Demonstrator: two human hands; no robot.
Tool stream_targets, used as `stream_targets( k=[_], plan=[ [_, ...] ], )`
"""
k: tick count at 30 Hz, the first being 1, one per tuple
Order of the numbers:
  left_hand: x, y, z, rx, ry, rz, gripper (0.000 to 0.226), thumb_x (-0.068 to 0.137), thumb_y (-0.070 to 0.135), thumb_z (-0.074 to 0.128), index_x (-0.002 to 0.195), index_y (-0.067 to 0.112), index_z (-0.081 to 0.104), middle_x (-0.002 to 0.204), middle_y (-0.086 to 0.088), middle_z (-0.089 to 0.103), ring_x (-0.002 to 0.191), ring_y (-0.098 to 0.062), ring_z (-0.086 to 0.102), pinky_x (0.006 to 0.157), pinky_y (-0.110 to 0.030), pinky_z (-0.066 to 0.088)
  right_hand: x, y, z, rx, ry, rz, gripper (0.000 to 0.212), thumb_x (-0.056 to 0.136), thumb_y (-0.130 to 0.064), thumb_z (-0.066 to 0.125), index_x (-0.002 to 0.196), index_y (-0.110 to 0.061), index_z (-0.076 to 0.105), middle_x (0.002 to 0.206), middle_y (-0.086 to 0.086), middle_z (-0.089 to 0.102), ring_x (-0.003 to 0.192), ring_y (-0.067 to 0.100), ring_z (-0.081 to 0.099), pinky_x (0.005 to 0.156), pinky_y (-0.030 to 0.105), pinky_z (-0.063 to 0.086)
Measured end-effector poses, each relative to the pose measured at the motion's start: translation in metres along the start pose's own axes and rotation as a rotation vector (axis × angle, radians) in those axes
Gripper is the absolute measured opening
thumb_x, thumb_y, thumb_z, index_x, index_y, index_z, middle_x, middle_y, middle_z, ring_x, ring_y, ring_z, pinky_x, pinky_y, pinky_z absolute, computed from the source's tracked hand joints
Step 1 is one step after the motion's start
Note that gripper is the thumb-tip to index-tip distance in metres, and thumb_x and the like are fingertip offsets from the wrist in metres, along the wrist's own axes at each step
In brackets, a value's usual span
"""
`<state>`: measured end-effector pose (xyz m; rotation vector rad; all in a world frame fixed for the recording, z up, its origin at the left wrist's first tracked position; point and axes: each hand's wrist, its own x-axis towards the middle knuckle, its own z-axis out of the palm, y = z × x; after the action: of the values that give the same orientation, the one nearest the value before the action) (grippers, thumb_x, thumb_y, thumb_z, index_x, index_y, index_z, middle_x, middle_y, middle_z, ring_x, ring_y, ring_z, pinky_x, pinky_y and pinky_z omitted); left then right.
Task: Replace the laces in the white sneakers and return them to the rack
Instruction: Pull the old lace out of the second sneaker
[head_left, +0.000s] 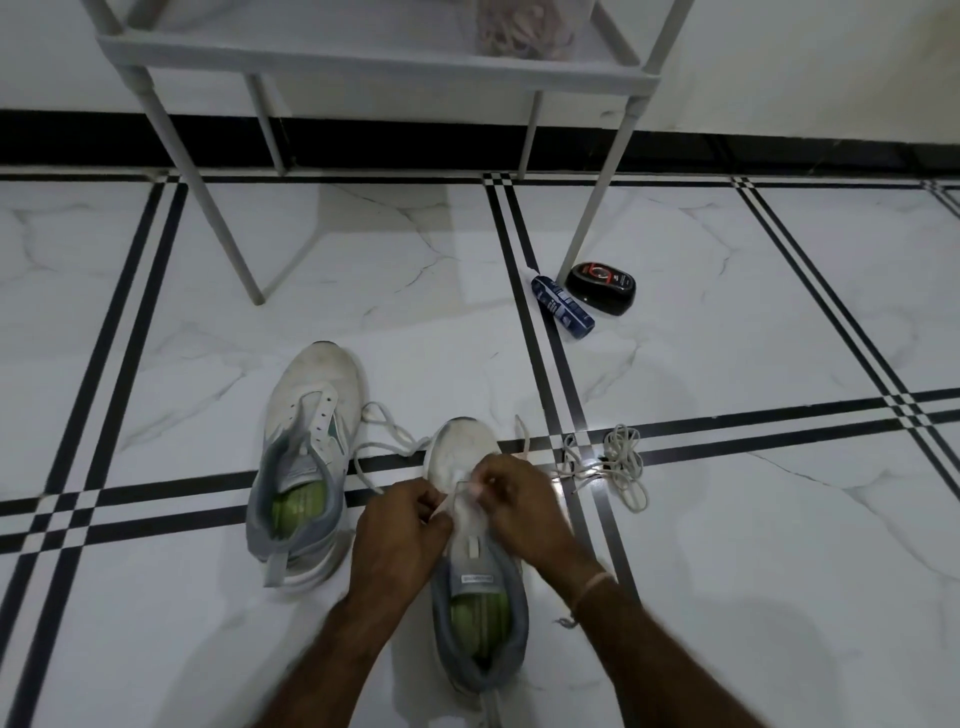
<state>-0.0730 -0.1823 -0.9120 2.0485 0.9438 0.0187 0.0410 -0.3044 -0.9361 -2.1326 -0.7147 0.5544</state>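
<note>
- Rack (374, 67): far edge of the floor, beyond both shoes, well apart from the hands.
- Unlaced sneaker (306, 447): left of the hands, toe towards the rack, eyelets bare.
- Worked sneaker (475, 571): directly under the hands. Its long axis runs straight away from the person, heel nearest.
- Left hand (400, 525), right hand (519, 499): curled on either side of the tongue, equally near. Each appears to pinch the lace (389, 434) at the toe-end eyelets, so threading likely proceeds heelward.
- Loose laces (623, 462): on the floor, on the right hand's side.

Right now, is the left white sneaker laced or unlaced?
Unlaced: the white fabric sneaker on the left shows empty eyelets, no lace across its tongue.
</note>
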Motion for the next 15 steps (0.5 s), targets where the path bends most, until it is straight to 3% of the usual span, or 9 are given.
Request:
stream_targets(
  k=[2, 3, 8, 9, 11, 13, 15],
  plan=[
    [0.002, 0.0, -0.001, -0.019, 0.01, -0.017, 0.013, 0.082, 0.017, 0.075, 0.074, 0.025, 0.068, 0.065, 0.011, 0.065, 0.062, -0.001, 0.06, 0.059, -0.018, 0.043, 0.0, -0.001, -0.015, 0.353, 0.026, 0.135, 0.007, 0.098, -0.006, 0.062, 0.092, -0.003, 0.064, 0.09, 0.005, 0.074, 0.09, 0.012, 0.069, 0.079, 0.024, 0.054],
    [0.004, 0.001, -0.002, -0.017, 0.001, -0.019, 0.01, 0.081, 0.017, 0.076, 0.076, 0.023, 0.071, 0.066, 0.01, 0.067, 0.063, -0.002, 0.061, 0.061, -0.021, 0.046, 0.0, -0.002, -0.02, 0.401, 0.027, 0.139, 0.006, 0.099, -0.006, 0.062, 0.095, -0.002, 0.063, 0.09, 0.006, 0.074, 0.089, 0.009, 0.069, 0.078, 0.02, 0.052],
    [0.004, -0.004, -0.003, -0.008, 0.007, -0.015, 0.009, 0.083, 0.027, 0.076, 0.075, 0.023, 0.072, 0.066, 0.008, 0.069, 0.064, -0.004, 0.063, 0.066, -0.029, 0.051, 0.001, -0.007, 0.005, -0.102, -0.052, -0.089, 0.014, 0.088, -0.035, 0.074, 0.085, -0.024, 0.066, 0.084, -0.009, 0.066, 0.082, 0.007, 0.06, 0.073, 0.027, 0.05],
    [0.002, -0.005, -0.002, 0.005, 0.002, -0.015, 0.009, 0.083, 0.027, 0.075, 0.075, 0.024, 0.071, 0.065, 0.008, 0.068, 0.064, -0.003, 0.062, 0.065, -0.026, 0.049, 0.0, -0.005, 0.011, -0.081, -0.015, -0.094, 0.015, 0.091, -0.033, 0.072, 0.083, -0.022, 0.065, 0.082, -0.009, 0.065, 0.08, 0.008, 0.059, 0.072, 0.028, 0.049],
    [0.001, -0.002, 0.003, 0.006, -0.019, -0.013, 0.01, 0.081, 0.023, 0.075, 0.073, 0.023, 0.069, 0.063, 0.009, 0.067, 0.062, -0.002, 0.061, 0.062, -0.023, 0.047, -0.001, -0.005, -0.002, 0.267, 0.098, 0.045, 0.017, 0.1, -0.02, 0.064, 0.086, -0.011, 0.063, 0.082, -0.001, 0.068, 0.077, 0.009, 0.061, 0.068, 0.026, 0.048],
    [0.002, 0.0, 0.004, -0.018, -0.028, -0.014, 0.011, 0.078, 0.02, 0.076, 0.071, 0.023, 0.068, 0.061, 0.009, 0.065, 0.061, -0.002, 0.06, 0.062, -0.025, 0.047, 0.0, -0.002, -0.021, 0.521, 0.175, 0.145, 0.02, 0.105, -0.02, 0.056, 0.093, -0.004, 0.061, 0.089, 0.002, 0.073, 0.076, 0.011, 0.064, 0.064, 0.027, 0.05],
    [0.003, -0.002, -0.001, -0.04, -0.009, -0.033, 0.014, 0.079, 0.021, 0.078, 0.07, 0.023, 0.067, 0.061, 0.009, 0.064, 0.061, -0.002, 0.06, 0.062, -0.025, 0.048, 0.003, 0.001, -0.024, 0.351, 0.086, 0.045, 0.015, 0.1, -0.024, 0.066, 0.095, -0.011, 0.063, 0.09, 0.0, 0.072, 0.078, 0.009, 0.066, 0.068, 0.026, 0.054]
  ],
)
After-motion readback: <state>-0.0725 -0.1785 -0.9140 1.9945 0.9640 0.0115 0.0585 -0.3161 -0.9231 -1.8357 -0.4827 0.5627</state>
